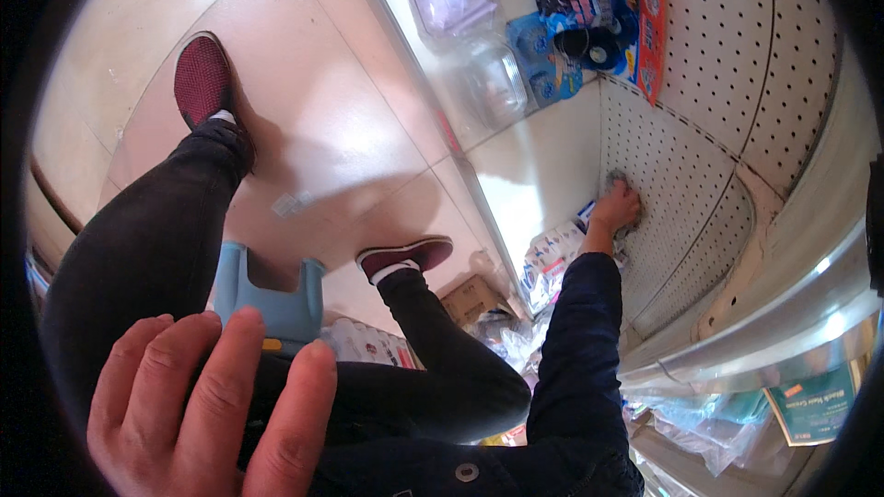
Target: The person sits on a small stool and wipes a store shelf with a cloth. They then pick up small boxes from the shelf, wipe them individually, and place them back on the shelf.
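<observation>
My right hand (pixel 617 206) reaches deep into a white shelf bay. Its fingers press a small grey crumpled wad (pixel 616 177), perhaps a cloth or scourer, against the lower part of the perforated back panel (pixel 680 221). Below that wrist, white printed packs (pixel 552 255) stand in a row on the shelf board (pixel 507 183). Close to the camera at the lower left is my left hand (pixel 207 393), its fingers bent and somewhat apart. No object shows in it, though its palm is hidden.
Blue and red hanging packets (pixel 587 27) and clear plastic containers (pixel 494 79) occupy the shelf's far end. A blue plastic stool (pixel 276 310) is beneath me. By my foot sit a cardboard box (pixel 475 298) and plastic-wrapped goods (pixel 507 335). A curved shelf edge (pixel 746 359) borders the right.
</observation>
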Demonstrator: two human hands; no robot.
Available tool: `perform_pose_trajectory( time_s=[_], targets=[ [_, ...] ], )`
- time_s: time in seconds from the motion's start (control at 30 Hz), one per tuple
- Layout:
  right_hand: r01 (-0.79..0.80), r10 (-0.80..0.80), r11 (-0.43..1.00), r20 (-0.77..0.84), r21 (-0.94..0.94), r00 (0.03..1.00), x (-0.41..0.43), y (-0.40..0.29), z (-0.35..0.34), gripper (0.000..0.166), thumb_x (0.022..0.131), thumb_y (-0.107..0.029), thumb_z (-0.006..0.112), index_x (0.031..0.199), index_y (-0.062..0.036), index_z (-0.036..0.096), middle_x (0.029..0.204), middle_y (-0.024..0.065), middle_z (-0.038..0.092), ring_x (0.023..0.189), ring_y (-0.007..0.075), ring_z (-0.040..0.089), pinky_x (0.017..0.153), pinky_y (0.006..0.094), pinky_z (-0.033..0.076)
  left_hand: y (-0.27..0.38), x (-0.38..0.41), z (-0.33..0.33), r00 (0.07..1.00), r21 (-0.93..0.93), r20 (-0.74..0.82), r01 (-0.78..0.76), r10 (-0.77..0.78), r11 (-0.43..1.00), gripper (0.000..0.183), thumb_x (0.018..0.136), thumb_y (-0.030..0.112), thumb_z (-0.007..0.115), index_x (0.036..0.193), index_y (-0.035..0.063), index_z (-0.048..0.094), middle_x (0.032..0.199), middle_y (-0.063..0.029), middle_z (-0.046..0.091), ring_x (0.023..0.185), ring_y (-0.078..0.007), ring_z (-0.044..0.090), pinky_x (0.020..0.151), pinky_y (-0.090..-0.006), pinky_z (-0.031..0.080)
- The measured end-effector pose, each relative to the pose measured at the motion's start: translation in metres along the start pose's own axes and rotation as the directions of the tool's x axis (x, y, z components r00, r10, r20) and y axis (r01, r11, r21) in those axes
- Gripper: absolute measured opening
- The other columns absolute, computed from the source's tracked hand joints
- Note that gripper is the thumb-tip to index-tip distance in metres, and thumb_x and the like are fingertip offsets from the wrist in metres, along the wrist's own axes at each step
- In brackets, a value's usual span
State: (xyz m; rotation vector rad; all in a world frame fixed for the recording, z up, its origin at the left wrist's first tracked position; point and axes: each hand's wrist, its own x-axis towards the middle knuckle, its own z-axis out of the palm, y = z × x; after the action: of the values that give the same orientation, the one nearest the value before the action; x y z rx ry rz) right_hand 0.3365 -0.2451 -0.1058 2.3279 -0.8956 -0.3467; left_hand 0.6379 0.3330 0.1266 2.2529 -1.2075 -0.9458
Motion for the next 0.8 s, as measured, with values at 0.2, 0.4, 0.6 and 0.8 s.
perform_pose_trajectory(
  time_s=[0.2, 0.4, 0.6, 0.8],
  targets=[
    [-0.107, 0.445, 0.722, -0.341, 0.683, 0.828, -0.017, 0.031, -0.008, 0.023, 0.073, 0.001, 0.066, 0.094, -0.0033, 0.058, 0.1, 0.023, 0.057, 0.097, 0.0383, 0.055, 0.086, 0.0458, 0.043, 0.009, -0.005, 0.002, 1.0, 0.011, -0.012, 0.006, -0.006, 1.0, 0.051, 0.071, 0.031, 0.062, 0.114, 0.0033, 0.056, 0.097, -0.0223, 0.06, 0.082, -0.0327, 0.062, 0.066, -0.0454, 0.052],
    [0.163, 0.724, -0.644, 0.528, 0.747, 0.444, 0.034, 0.042, -0.014, 0.042, 0.079, -0.014, 0.065, 0.118, -0.0033, 0.053, 0.125, 0.0184, 0.054, 0.11, 0.0328, 0.056, 0.092, 0.0419, 0.045, 0.007, -0.009, 0.0, 1.0, 0.005, -0.017, -0.016, 0.016, 1.0, 0.053, 0.066, 0.026, 0.066, 0.114, 0.0045, 0.057, 0.097, -0.0218, 0.06, 0.082, -0.0323, 0.062, 0.067, -0.0447, 0.053],
    [0.256, 0.532, -0.827, 0.552, 0.5, 0.641, 0.093, -0.046, -0.111, 0.055, 0.084, -0.02, 0.059, 0.131, 0.0024, 0.044, 0.138, 0.019, 0.044, 0.122, 0.032, 0.048, 0.1, 0.0415, 0.041, 0.005, -0.011, -0.001, 1.0, 0.017, -0.018, -0.008, 0.009, 1.0, 0.056, 0.062, 0.021, 0.071, 0.114, 0.0056, 0.057, 0.096, -0.0214, 0.061, 0.082, -0.0319, 0.063, 0.067, -0.0441, 0.053],
    [-0.131, 0.677, 0.177, -0.023, 0.975, 0.736, 0.113, -0.127, -0.135, 0.043, 0.085, -0.007, 0.056, 0.119, 0.0019, 0.032, 0.12, 0.0251, 0.041, 0.115, 0.0354, 0.046, 0.1, 0.0413, 0.038, 0.009, -0.01, -0.001, 0.999, 0.008, -0.014, -0.039, 0.039, 0.999, 0.067, 0.053, 0.018, 0.075, 0.116, 0.0046, 0.056, 0.099, -0.022, 0.06, 0.085, -0.0329, 0.063, 0.068, -0.0446, 0.053]
  ],
)
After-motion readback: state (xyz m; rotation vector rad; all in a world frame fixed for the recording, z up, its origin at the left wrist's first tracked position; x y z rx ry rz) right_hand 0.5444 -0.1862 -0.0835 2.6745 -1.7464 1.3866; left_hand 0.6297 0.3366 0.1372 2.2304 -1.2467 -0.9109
